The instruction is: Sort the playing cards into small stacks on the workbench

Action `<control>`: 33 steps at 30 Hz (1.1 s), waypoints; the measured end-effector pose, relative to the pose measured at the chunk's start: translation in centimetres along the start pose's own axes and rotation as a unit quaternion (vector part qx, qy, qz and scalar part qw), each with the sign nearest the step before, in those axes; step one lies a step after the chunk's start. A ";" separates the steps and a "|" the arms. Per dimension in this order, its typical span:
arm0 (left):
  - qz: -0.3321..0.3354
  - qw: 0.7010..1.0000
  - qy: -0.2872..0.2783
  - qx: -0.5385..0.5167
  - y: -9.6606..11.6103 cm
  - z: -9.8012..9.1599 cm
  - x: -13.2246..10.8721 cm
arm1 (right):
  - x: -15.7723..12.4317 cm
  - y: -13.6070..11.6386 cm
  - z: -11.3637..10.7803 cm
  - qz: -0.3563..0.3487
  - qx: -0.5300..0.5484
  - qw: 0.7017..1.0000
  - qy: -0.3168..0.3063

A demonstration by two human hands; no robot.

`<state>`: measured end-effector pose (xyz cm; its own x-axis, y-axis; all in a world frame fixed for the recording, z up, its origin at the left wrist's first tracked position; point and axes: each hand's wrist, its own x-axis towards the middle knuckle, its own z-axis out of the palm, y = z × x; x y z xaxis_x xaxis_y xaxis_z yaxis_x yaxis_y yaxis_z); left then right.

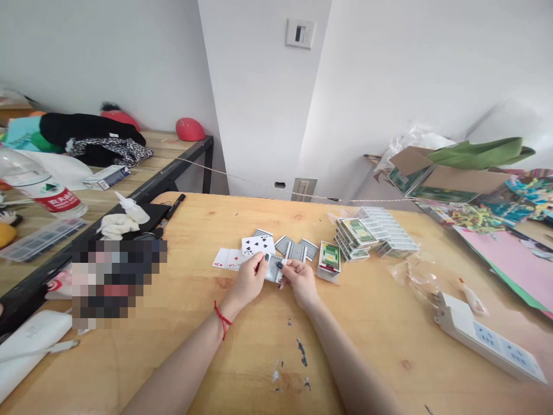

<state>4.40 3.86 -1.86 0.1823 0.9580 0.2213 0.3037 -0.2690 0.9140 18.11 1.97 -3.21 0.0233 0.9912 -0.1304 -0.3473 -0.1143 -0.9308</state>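
Note:
My left hand point(249, 278) and my right hand point(300, 279) meet over the middle of the table, both closed on grey-backed playing cards point(273, 268). How many cards they grip I cannot tell. Just beyond the left fingers lies a face-up five of spades point(258, 245), overlapping other cards. To its left, a red ace point(220, 257) and a red three point(234, 259) rest face up. Several face-down cards point(309, 249) are spread behind my right hand. Right of that hand stands a green and white card box point(329, 258).
Stacked card boxes point(356, 235) stand at the back right, near a power strip point(488, 334) and a small glue tube point(472, 297). On the left are a white squeeze bottle point(133, 208), a power bank point(32, 346) and a water bottle point(43, 184). A string point(259, 180) crosses behind the table.

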 end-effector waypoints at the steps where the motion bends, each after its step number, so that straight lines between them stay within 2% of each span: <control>1: 0.003 1.000 0.009 0.012 0.0 0.0 0.0 | 0.0 0.0 0.1 -0.004 -0.002 1.000 0.006; 4: -0.035 0.999 0.004 -0.014 -0.2 0.1 0.0 | -0.1 0.1 0.4 -0.038 -0.011 0.999 0.030; 7: -0.096 0.986 -0.009 -0.139 -0.1 0.3 -0.1 | -0.5 0.2 0.7 -0.119 -0.060 0.988 0.080; 10: -0.123 0.946 -0.044 -0.296 0.2 0.4 -0.2 | -1.1 0.4 1.0 -0.227 -0.203 0.943 0.131; 12: -0.131 0.912 -0.084 -0.379 0.5 0.3 -0.2 | -1.4 0.5 1.0 -0.308 -0.289 0.901 0.096; 14: -0.137 0.883 -0.110 -0.435 0.7 0.1 -0.1 | -1.5 0.5 1.0 -0.386 -0.343 0.856 0.031; 16: -0.147 0.866 -0.122 -0.462 0.9 -0.3 -0.1 | -1.4 0.5 1.1 -0.436 -0.385 0.813 -0.016; 19: -0.164 0.871 -0.133 -0.444 1.1 -0.8 -0.1 | -1.4 0.2 1.2 -0.439 -0.449 0.778 -0.031; 23: -0.165 0.909 -0.154 -0.351 1.1 -1.1 -0.4 | -1.7 -0.4 1.5 -0.398 -0.506 0.764 -0.042; 27: -0.139 0.925 -0.193 -0.297 0.9 -1.2 -0.5 | -2.0 -0.6 1.5 -0.368 -0.506 0.777 -0.071; 30: -0.128 0.919 -0.219 -0.302 0.5 -1.6 -0.4 | -2.1 -0.7 1.5 -0.360 -0.488 0.791 -0.079; 33: -0.144 0.909 -0.249 -0.302 0.0 -1.9 -0.3 | -2.1 -0.7 1.5 -0.353 -0.469 0.805 -0.084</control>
<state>2.54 3.80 -1.29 0.6225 0.7762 -0.0998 -0.1362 0.2331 0.9629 16.85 0.05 -1.79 -0.2491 0.8173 0.5196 0.5596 0.5594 -0.6115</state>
